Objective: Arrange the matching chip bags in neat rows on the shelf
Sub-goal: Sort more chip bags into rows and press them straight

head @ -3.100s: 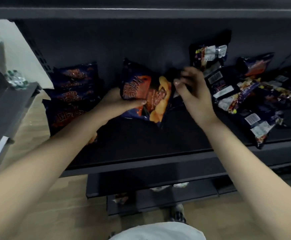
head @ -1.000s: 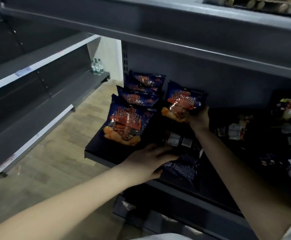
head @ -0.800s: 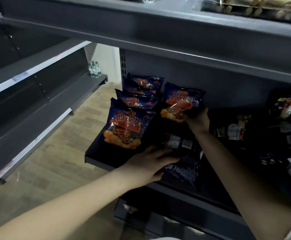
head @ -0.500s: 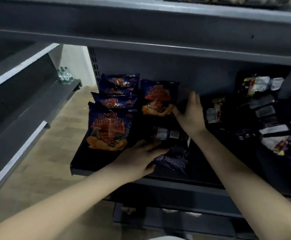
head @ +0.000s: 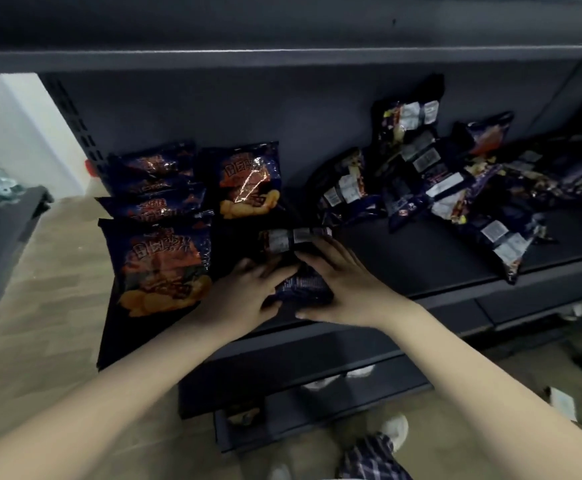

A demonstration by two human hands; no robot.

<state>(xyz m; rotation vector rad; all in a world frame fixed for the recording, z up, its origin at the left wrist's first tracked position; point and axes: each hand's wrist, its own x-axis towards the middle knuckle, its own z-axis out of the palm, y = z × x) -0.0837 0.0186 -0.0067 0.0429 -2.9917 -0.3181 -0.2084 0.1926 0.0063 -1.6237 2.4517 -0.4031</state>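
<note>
Dark blue chip bags with orange print stand on a dark shelf [head: 421,258]. A row of three runs front to back at the left: front bag [head: 161,268], middle bag [head: 154,207], rear bag [head: 151,169]. A single upright bag [head: 248,181] starts a second row at the back. In front of it lies a face-down bag [head: 296,261] with white labels showing. My left hand [head: 244,296] and my right hand [head: 338,282] both rest on it, one from each side.
A loose heap of similar bags [head: 455,181] lies back side up across the right half of the shelf. An upper shelf edge [head: 282,57] runs overhead. A lower shelf [head: 282,386] juts out below. Another shelf unit [head: 2,233] stands at the left.
My right hand has let go of the upright bag at the back and come down onto the face-down bag beside my left hand. The view has swung right and down.
</note>
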